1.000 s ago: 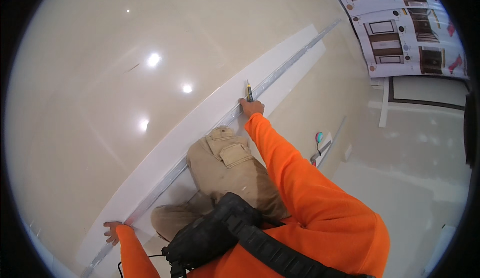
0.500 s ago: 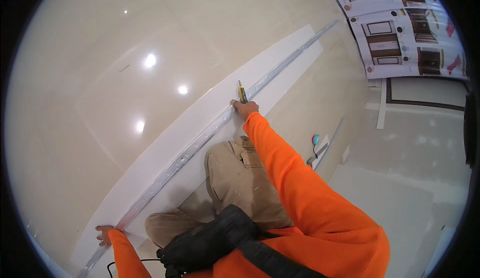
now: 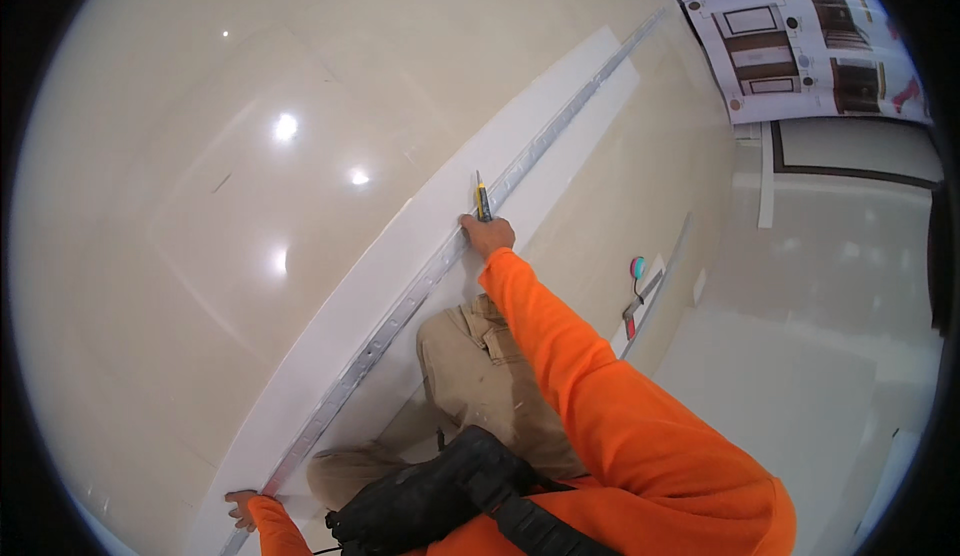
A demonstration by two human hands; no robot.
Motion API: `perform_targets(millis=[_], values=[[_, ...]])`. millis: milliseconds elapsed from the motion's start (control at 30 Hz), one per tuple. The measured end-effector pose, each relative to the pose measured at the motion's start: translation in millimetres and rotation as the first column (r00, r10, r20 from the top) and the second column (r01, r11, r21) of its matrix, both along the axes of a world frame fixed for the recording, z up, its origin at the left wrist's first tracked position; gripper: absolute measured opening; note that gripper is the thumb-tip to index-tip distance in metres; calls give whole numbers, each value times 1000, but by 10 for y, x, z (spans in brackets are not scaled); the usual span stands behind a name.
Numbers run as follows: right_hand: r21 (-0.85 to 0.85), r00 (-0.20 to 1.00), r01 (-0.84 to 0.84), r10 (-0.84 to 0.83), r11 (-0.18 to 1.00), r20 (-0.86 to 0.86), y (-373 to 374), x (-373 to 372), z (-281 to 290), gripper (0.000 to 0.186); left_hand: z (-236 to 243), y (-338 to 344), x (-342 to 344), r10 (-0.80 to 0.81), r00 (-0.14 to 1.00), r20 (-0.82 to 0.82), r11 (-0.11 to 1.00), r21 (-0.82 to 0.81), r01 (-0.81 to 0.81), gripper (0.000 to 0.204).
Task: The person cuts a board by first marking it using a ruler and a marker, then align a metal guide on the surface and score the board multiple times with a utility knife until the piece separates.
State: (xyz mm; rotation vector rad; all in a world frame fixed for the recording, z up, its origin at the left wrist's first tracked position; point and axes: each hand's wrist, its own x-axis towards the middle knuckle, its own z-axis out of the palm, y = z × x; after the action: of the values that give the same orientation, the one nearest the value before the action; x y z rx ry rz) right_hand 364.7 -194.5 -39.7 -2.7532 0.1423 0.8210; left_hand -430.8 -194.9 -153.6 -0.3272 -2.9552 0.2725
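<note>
A long, narrow white board [image 3: 408,233] lies diagonally across the glossy floor, and a silvery metal strip with holes [image 3: 372,349] runs lengthwise along it. In my right hand [image 3: 489,236], closed, is a yellow and black utility knife [image 3: 483,202], its blade end pointing away from me. That hand rests at the strip around the middle of the board. My left hand [image 3: 241,508] lies at the strip's near left end with its fingers spread, pressing there. The palm side of both hands is hidden.
Right of my knees, a tool with a round blue part [image 3: 637,267] and a red and dark tool [image 3: 630,322] lie by another long metal strip [image 3: 655,291]. A printed banner [image 3: 765,51] stands at the far right. A black bag [image 3: 430,496] hangs at my waist.
The view has shifted slightly, so both hands appear lower in the picture. Along the metal strip they keep about the same places, and the knife stays in my right hand.
</note>
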Motion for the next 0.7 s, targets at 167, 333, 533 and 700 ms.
perform_targets(millis=[167,333,533,700], values=[[-26,992,63,-59,998,112,171,-129,-98,84,-37,-51,-106,-44,999,-21,996,-77,43,77],[-96,986,104,-90,990,141,187,-139,-21,80,92,-4,143,0,999,47,998,-55,3,78],[-126,973,188,-167,974,160,283,-127,-111,79,16,-5,110,-3,1000,-13,1000,15,3,78],[-133,970,212,-192,968,150,301,-93,-150,75,-46,-15,89,-16,999,-49,999,50,18,76]])
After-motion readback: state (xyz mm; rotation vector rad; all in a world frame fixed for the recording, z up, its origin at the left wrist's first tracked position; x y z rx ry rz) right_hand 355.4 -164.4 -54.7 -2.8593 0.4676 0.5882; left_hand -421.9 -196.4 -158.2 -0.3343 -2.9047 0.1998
